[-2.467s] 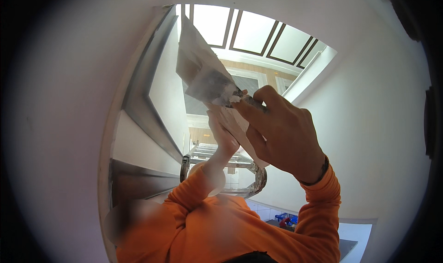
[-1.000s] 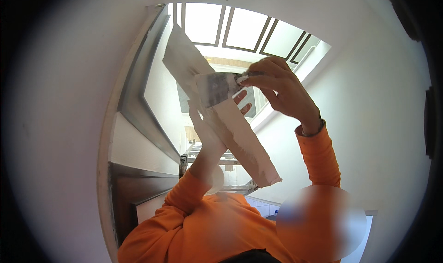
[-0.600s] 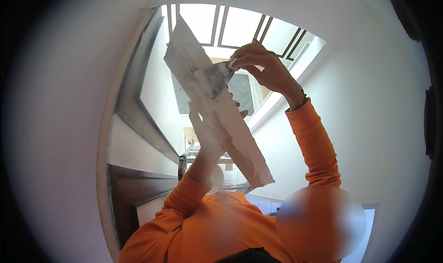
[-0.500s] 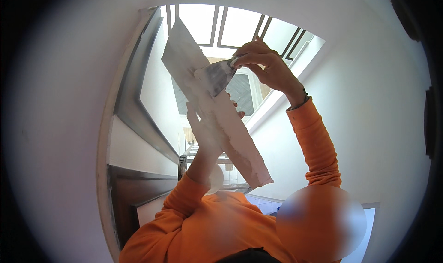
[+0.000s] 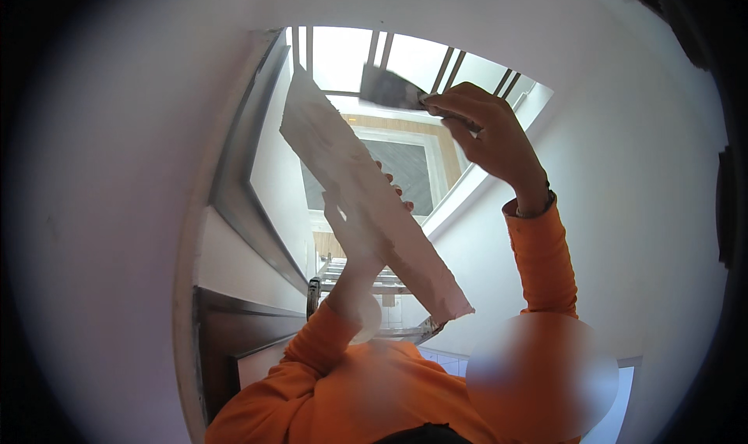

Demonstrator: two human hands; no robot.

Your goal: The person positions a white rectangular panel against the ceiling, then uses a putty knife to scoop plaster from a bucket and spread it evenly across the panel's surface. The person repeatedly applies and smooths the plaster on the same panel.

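Note:
My left hand is closed around a long flat board coated with pale plaster, holding it slantwise in front of me. The thumb lies along its left edge, and fingertips show past the right edge; the palm is partly hidden. In my right hand is a putty knife, its handle gripped between thumb and fingers. The smeared grey blade points left, apart from the board's upper part.
Below me stands a metal ladder. Dark wooden door panelling lies on the left, with a white wall on the right. Beyond the board are a bright window and a dark grey floor area.
The putty knife has come off the board's surface, lifting up and to the right, and its blade has turned. My left hand still holds the board. The whole view has shifted slightly.

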